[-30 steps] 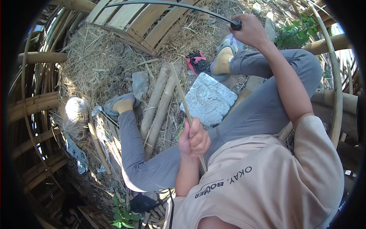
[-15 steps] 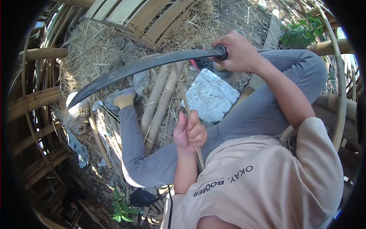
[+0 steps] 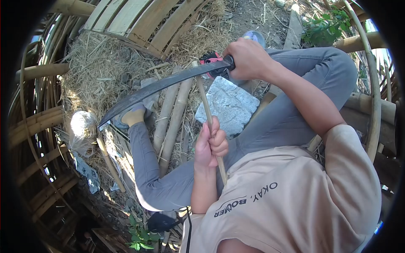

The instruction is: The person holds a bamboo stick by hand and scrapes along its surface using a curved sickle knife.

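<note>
Tan stick (image 3: 204, 98) thru L fingers (image 3: 219, 142).

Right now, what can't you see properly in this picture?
All in the head view:
Knife handle: mostly covered by the right hand.
Stick: one stretch is hidden inside the left hand.
Pink-and-black thing: partly behind the blade; I can't tell what it is.
Wooden crate: cut off by the top edge.
</note>
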Action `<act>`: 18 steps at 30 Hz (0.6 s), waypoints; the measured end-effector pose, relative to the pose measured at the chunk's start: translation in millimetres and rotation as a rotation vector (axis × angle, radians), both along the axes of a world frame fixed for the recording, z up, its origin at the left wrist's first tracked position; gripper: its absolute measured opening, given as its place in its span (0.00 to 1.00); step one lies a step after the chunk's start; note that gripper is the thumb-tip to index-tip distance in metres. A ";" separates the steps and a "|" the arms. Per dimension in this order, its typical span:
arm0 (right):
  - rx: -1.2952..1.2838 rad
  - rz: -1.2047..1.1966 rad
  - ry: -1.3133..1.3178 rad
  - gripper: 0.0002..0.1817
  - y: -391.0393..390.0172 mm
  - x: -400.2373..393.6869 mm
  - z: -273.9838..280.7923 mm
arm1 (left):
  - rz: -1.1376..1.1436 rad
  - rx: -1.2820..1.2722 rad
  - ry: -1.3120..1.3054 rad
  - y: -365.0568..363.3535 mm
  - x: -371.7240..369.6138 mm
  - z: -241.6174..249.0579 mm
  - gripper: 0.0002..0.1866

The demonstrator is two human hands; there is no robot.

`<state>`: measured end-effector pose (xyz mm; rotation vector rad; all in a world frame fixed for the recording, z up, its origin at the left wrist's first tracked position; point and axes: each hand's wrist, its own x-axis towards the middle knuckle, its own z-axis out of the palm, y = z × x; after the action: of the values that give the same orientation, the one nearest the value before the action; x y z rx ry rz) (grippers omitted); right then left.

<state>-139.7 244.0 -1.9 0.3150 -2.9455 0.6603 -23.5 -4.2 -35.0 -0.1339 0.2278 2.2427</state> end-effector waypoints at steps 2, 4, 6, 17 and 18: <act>0.059 -0.003 -0.023 0.17 3.5 -3.4 7.2 | -0.003 0.020 -0.012 1.6 -2.0 -0.3 0.18; 0.124 -0.014 -0.038 0.18 4.3 -5.3 15.5 | -0.012 0.073 -0.009 -2.4 0.7 0.5 0.18; 0.142 -0.114 0.066 0.19 13.5 -13.5 22.1 | -0.035 0.179 0.015 -5.6 5.6 1.0 0.19; -0.285 -0.676 0.178 0.24 139.9 -27.8 32.0 | -0.020 -0.105 0.005 -19.9 0.7 8.9 0.20; -0.317 -0.609 0.241 0.25 125.6 -25.1 37.2 | -0.023 -0.165 0.009 -20.0 -2.9 12.0 0.19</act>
<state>-164.9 369.5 35.3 -0.4765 -2.4476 0.8879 -26.4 -24.1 -23.0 -0.2085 0.4175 2.2009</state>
